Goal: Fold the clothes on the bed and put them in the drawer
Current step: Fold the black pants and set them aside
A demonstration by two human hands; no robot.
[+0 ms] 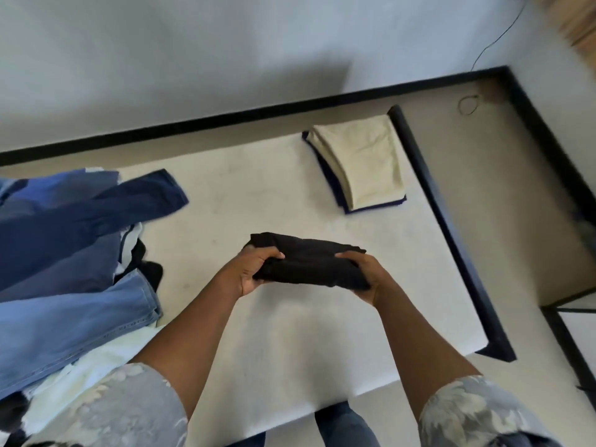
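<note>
A folded black garment is held just above the white bed, near its middle. My left hand grips its left end, fingers curled over the top. My right hand grips the right end from below and the side. At the bed's far right corner lies a folded stack, a beige garment on top of a dark navy one. A heap of unfolded clothes covers the left of the bed: dark blue trousers and light blue jeans among them. No drawer is in view.
A black bed frame runs along the bed's right side and far edge. Beige floor lies to the right, with a coiled cord near the wall corner. A dark-framed piece of furniture shows at the right edge.
</note>
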